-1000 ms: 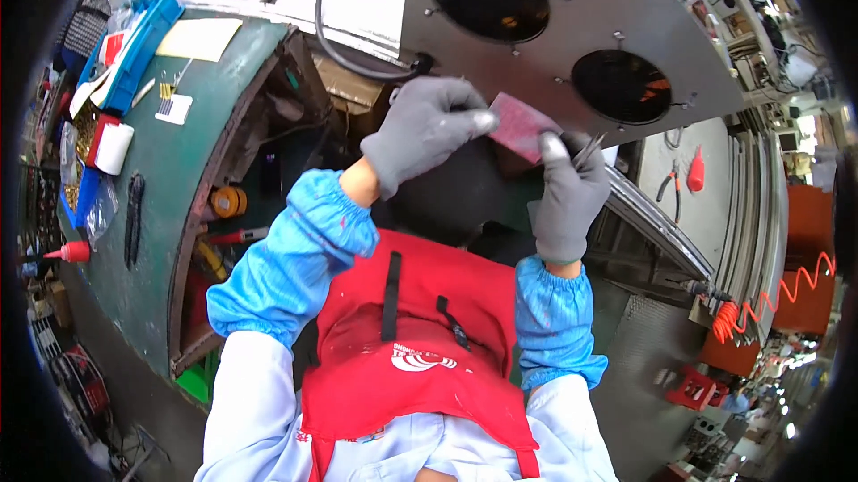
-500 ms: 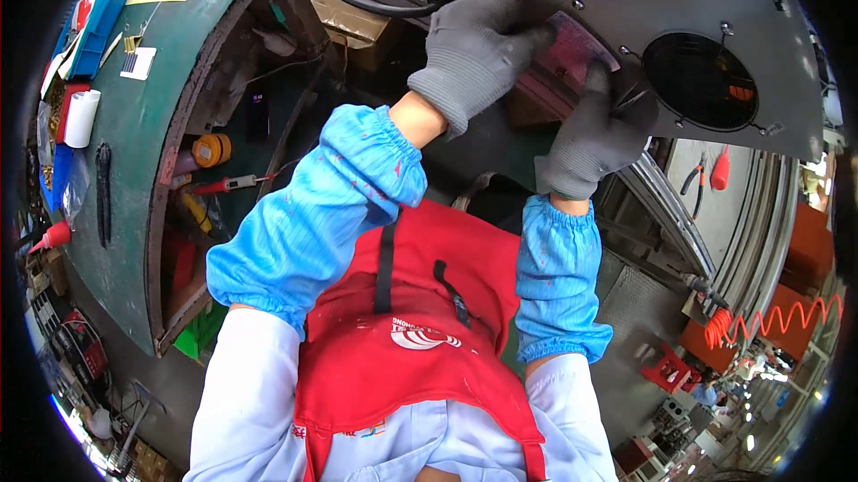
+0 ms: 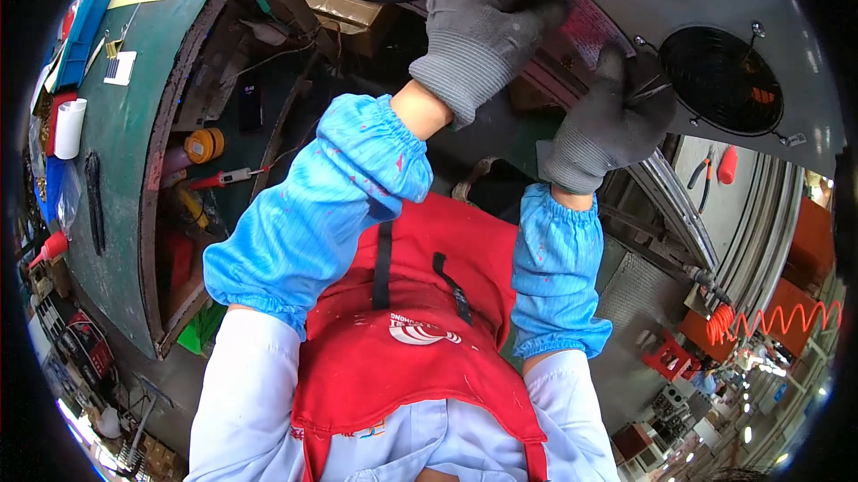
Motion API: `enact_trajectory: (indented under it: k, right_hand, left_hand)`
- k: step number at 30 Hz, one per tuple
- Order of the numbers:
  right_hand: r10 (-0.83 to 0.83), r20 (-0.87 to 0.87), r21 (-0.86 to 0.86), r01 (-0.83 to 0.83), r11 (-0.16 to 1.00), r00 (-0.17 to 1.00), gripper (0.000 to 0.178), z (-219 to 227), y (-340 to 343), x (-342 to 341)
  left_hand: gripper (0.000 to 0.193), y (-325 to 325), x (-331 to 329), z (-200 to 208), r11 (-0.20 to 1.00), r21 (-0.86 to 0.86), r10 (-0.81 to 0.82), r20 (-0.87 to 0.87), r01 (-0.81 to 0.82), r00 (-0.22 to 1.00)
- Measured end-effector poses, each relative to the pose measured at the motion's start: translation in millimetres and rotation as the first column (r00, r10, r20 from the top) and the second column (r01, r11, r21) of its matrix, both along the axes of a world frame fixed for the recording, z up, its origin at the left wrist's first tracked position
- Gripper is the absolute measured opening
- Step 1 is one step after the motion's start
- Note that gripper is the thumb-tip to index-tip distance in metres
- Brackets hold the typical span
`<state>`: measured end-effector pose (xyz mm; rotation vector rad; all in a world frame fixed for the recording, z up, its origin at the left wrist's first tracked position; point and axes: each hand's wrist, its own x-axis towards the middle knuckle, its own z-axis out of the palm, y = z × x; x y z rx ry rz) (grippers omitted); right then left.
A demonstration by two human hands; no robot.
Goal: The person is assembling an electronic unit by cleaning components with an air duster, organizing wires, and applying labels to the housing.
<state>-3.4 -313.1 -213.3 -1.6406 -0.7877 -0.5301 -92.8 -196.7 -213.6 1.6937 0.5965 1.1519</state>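
Note:
A reddish-pink printed sheet (image 3: 593,28) lies along the lower edge of a grey metal panel (image 3: 706,0) with round fan openings. My left hand (image 3: 487,31), in a grey knitted glove, is closed at the sheet's left side; its fingertips are partly lost in shadow. My right hand (image 3: 612,120), gloved alike, has its thumb against the sheet's lower right edge. Its other fingers are curled round a thin, dark, pointed tool (image 3: 651,89), whose kind I cannot make out.
A green bench (image 3: 116,205) with a blue tray (image 3: 94,31) and a white roll (image 3: 70,129) stands at left. Its open shelf holds a yellow-capped bottle (image 3: 205,145). Pliers (image 3: 702,180) and a red bottle (image 3: 728,165) lie at right, above a coiled red hose (image 3: 769,323).
The panel and sheet appear slightly higher and farther right in view. My right hand has shifted a little right with the sheet; both hands keep much the same grip.

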Motion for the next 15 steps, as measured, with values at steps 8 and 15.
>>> enact_trajectory:
  k: [8,15]
  right_hand:
    - [0.01,-0.007,0.048,-0.01,0.999,1.0,0.026,5.2,5.1,-5.4]
    - [-0.004,-0.034,0.087,0.007,0.996,0.999,0.024,7.2,7.0,-7.4]
  left_hand:
    - [0.025,-0.7,-0.1,-1.0,0.999,-0.033,-0.02,0.026,0.021,0.999]
    - [0.024,-0.2,0.0,0.2,0.999,-0.032,-0.022,0.002,0.022,1.0]
